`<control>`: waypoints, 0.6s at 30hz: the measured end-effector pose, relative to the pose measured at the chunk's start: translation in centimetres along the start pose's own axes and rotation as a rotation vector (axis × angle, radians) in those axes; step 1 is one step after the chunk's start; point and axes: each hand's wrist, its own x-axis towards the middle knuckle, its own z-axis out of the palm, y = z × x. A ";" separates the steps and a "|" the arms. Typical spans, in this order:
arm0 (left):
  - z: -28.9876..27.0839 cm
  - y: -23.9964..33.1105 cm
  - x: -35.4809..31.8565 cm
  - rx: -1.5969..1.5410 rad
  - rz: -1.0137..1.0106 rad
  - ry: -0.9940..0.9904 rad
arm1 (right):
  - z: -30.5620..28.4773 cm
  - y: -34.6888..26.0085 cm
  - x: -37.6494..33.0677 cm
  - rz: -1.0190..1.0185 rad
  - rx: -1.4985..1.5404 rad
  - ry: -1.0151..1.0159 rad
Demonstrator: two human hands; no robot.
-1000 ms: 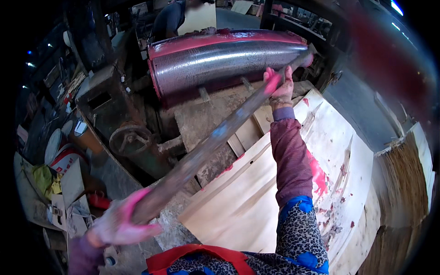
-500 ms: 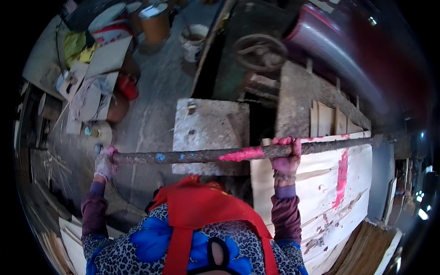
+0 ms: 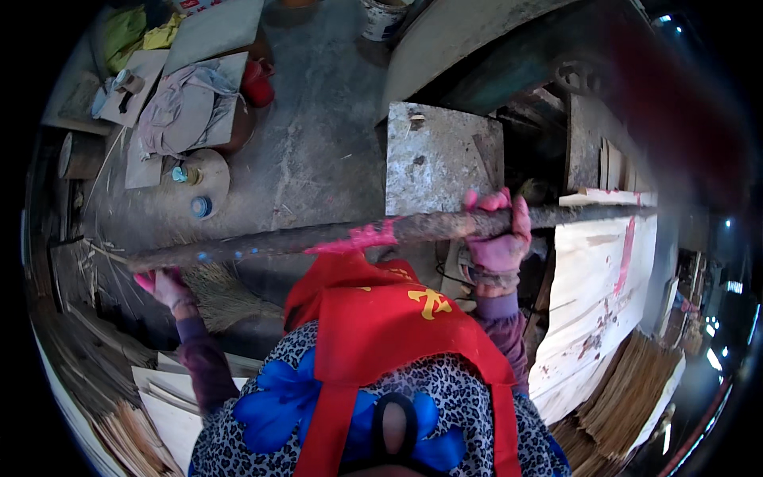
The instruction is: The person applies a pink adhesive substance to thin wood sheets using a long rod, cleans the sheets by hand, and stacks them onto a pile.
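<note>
A long, rough, dark wooden pole (image 3: 290, 240) spans the view from left to right, tilted with its left end nearer to me. Pink paint coats its middle, and small blue spots dot the left part. My right hand (image 3: 499, 238), in a pink-stained glove, wraps round the pole right of the pink patch. Under the left end is my left hand (image 3: 167, 288), also gloved, holding it from below; its fingers are partly hidden by the pole. At the right, white veneer sheets (image 3: 592, 294) with a pink streak lie beneath the pole's far part.
A stained board (image 3: 441, 155) lies beyond the pole. Stacked veneer (image 3: 628, 389) stands at lower right, more sheets (image 3: 171, 405) at lower left. Straw bristles (image 3: 222, 298) lie beside my left arm. A red container (image 3: 257, 82), a cloth (image 3: 187, 111) and a blue-lidded jar (image 3: 201, 207) are at upper left.
The view has turned toward the left. The pole has shifted left and its left end has come nearer to me. My left hand now sits under that end; my right hand still grips the pole.
</note>
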 end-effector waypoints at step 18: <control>-11.1 26.3 25.7 -0.310 0.161 0.250 | 16.4 27.6 -2.2 0.985 0.322 -0.608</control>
